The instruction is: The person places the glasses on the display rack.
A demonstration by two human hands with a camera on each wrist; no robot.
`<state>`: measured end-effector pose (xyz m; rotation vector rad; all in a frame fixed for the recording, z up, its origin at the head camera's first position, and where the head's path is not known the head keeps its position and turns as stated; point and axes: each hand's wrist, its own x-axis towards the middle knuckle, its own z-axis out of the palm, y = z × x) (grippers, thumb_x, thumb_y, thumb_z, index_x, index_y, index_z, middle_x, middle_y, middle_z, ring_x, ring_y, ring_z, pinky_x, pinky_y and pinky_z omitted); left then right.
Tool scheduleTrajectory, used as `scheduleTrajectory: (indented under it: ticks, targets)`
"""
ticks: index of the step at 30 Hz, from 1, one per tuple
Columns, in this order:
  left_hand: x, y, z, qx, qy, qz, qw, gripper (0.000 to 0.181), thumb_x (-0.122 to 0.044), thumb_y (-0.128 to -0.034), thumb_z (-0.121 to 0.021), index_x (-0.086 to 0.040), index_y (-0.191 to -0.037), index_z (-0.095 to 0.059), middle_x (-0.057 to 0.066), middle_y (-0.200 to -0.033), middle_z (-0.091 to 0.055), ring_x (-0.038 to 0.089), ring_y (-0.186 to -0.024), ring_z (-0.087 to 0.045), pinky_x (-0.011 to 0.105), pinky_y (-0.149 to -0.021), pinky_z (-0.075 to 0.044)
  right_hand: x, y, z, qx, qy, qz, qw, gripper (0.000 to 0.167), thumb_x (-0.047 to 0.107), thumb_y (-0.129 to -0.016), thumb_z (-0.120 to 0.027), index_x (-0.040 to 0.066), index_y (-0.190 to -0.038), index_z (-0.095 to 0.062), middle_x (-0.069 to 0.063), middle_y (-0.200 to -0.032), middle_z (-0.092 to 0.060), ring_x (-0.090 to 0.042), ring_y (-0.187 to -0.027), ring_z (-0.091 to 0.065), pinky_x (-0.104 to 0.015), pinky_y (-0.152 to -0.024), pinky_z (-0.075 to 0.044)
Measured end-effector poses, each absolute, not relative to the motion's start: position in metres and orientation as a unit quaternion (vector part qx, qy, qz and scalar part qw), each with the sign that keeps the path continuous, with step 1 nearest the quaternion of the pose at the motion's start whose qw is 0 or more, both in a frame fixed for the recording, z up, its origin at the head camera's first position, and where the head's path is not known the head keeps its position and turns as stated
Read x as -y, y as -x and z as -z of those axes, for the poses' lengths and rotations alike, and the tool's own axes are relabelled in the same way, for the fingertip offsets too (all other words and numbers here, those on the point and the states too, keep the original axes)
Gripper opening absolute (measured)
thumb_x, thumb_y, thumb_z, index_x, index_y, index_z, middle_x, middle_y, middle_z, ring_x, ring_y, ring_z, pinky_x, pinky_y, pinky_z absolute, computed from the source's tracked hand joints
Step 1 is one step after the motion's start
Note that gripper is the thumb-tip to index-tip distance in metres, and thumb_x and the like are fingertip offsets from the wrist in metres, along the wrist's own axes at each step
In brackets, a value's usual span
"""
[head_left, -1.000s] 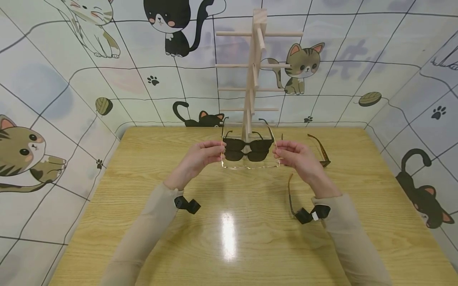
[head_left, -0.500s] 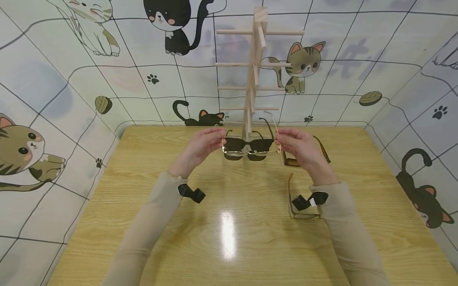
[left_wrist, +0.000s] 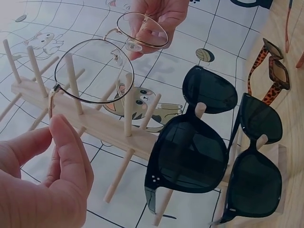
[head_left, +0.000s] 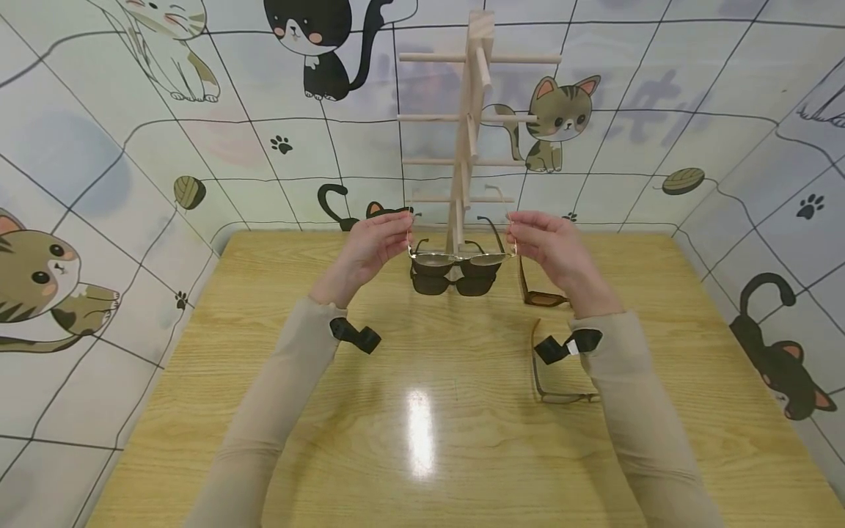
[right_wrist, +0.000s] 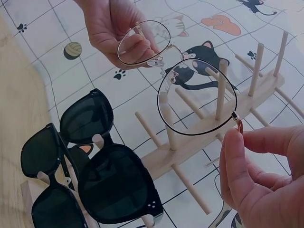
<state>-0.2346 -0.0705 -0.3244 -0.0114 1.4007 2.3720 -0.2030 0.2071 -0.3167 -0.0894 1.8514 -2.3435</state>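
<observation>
In the head view, my left hand (head_left: 370, 253) and right hand (head_left: 548, 242) hold thin-rimmed eyeglasses (head_left: 461, 257) with clear round lenses by their two sides. Both wrist views show fingertips and thumb pinching a temple arm near its hinge. The glasses are in front of a wooden eyewear stand (head_left: 464, 158), just above the dark sunglasses hanging low on it. Of these, the upper black sunglasses (left_wrist: 192, 152) rest their bridge on a peg. Lower black sunglasses (left_wrist: 254, 183) hang from the peg beneath. Whether the held glasses touch the stand, I cannot tell.
Several bare pegs jut from the stand above the sunglasses. Brown tortoiseshell sunglasses (head_left: 544, 299) lie on the wooden table (head_left: 297, 440) at right. Nearer me lies a thin-framed pair of glasses (head_left: 561, 398), partly covered by my right forearm. A cat-patterned wall (head_left: 264, 183) encloses the back.
Both hands have raised the eyeglasses and moved them away from me, from in front of the lower sunglasses to the top of the upper pair. My right forearm uncovers more of the table glasses.
</observation>
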Motion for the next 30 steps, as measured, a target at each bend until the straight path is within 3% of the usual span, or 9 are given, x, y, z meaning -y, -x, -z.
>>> scheduleTrajectory:
  ticks: [4, 7, 12, 16, 21, 26, 30]
  targets:
    - [0.069, 0.24, 0.32, -0.488, 0.014, -0.852, 0.189, 0.008, 0.001, -0.0907, -0.058, 0.001, -0.097, -0.064, 0.008, -0.073, -0.065, 0.014, -0.063, -0.063, 0.019, -0.058, -0.053, -0.208, 0.21, 0.313, -0.611, 0.02, 0.788, 0.071, 0.015, -0.001, -0.09, -0.06, 0.009, -0.095, -0.069, -0.003, -0.085, -0.068, -0.012, -0.078, -0.064, -0.019, -0.069, -0.054]
    - [0.068, 0.245, 0.318, -0.485, 0.02, -0.854, 0.185, 0.016, 0.001, -0.0901, -0.059, 0.005, -0.106, -0.062, 0.007, -0.074, -0.065, 0.014, -0.063, -0.063, 0.019, -0.059, -0.053, -0.208, 0.215, 0.311, -0.623, 0.006, 0.779, 0.066, 0.014, 0.001, -0.09, -0.06, 0.006, -0.102, -0.066, -0.003, -0.086, -0.068, -0.013, -0.079, -0.064, -0.02, -0.072, -0.054]
    - [0.065, 0.254, 0.319, -0.489, 0.032, -0.854, 0.173, 0.038, 0.001, -0.0903, -0.059, 0.01, -0.126, -0.051, 0.008, -0.079, -0.064, 0.013, -0.065, -0.063, 0.019, -0.061, -0.053, -0.208, 0.224, 0.31, -0.636, -0.015, 0.768, 0.07, 0.035, 0.004, -0.091, -0.06, -0.006, -0.123, -0.051, -0.003, -0.089, -0.067, -0.011, -0.081, -0.064, -0.02, -0.076, -0.053]
    - [0.064, 0.261, 0.323, -0.483, 0.049, -0.859, 0.163, 0.039, 0.001, -0.0898, -0.06, 0.008, -0.127, -0.051, 0.009, -0.081, -0.065, 0.013, -0.066, -0.063, 0.018, -0.061, -0.053, -0.207, 0.229, 0.311, -0.632, -0.025, 0.77, 0.08, 0.045, 0.004, -0.091, -0.06, -0.01, -0.13, -0.044, -0.003, -0.089, -0.066, -0.011, -0.081, -0.063, -0.018, -0.073, -0.053]
    - [0.063, 0.265, 0.327, -0.478, 0.068, -0.861, 0.159, 0.038, 0.003, -0.0884, -0.061, 0.008, -0.125, -0.053, 0.009, -0.081, -0.066, 0.014, -0.065, -0.064, 0.019, -0.059, -0.054, -0.206, 0.234, 0.316, -0.627, -0.037, 0.773, 0.09, 0.04, 0.003, -0.092, -0.058, -0.007, -0.128, -0.047, -0.002, -0.088, -0.067, -0.011, -0.08, -0.064, -0.018, -0.073, -0.053]
    - [0.063, 0.266, 0.329, -0.484, 0.08, -0.858, 0.154, 0.035, 0.005, -0.0871, -0.062, 0.007, -0.121, -0.057, 0.009, -0.079, -0.067, 0.014, -0.064, -0.065, 0.02, -0.06, -0.054, -0.207, 0.238, 0.322, -0.622, -0.048, 0.777, 0.091, 0.023, 0.0, -0.091, -0.058, 0.001, -0.115, -0.058, -0.003, -0.089, -0.067, -0.012, -0.082, -0.064, -0.019, -0.075, -0.053]
    - [0.063, 0.265, 0.329, -0.5, 0.083, -0.849, 0.149, 0.035, 0.004, -0.0871, -0.062, 0.007, -0.122, -0.057, 0.008, -0.084, -0.067, 0.014, -0.066, -0.065, 0.019, -0.062, -0.054, -0.207, 0.239, 0.326, -0.62, -0.052, 0.777, 0.094, 0.02, 0.001, -0.091, -0.058, 0.002, -0.111, -0.059, -0.003, -0.089, -0.067, -0.014, -0.084, -0.065, -0.019, -0.074, -0.054]
